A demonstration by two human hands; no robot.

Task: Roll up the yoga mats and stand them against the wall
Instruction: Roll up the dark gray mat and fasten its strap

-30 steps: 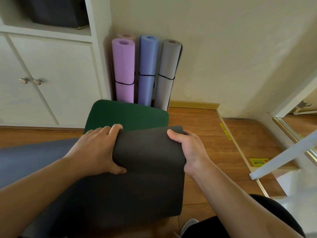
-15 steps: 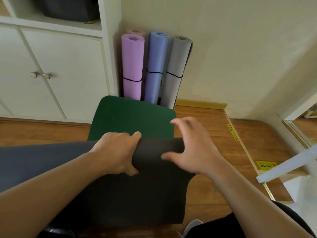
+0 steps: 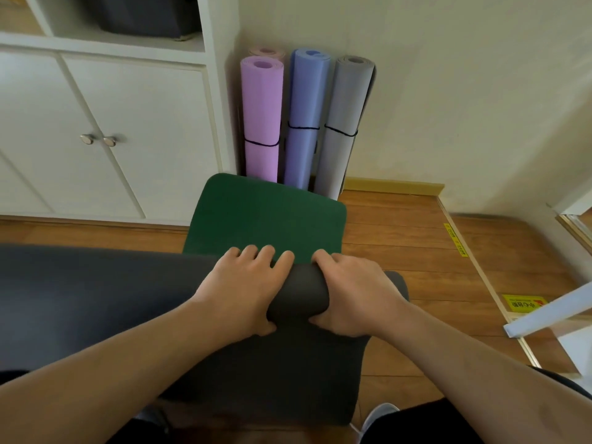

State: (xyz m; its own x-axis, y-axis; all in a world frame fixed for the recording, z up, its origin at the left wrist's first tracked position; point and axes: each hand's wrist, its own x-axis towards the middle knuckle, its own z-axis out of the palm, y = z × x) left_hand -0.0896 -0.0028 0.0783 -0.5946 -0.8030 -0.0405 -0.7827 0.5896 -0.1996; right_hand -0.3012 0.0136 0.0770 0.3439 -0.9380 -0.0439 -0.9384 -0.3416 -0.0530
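1. Writing: the yellow sticker on the floor to your right and the yellow tags along the floor strip carry print too small to read.
2. The dark grey mat lies on the wooden floor before you, its far end turned into a short roll; the matte surface shows no markings.
3. Your left hand and right hand both grip that roll, fingers curled over the top, thumbs beneath.
4. Half a second ago your right hand hovered spread above the mat; it is now clamped on.
5. A green mat lies flat just beyond; another grey mat spreads left.
6. Purple, blue and light grey rolled mats stand banded against the wall, with a pink roll behind.
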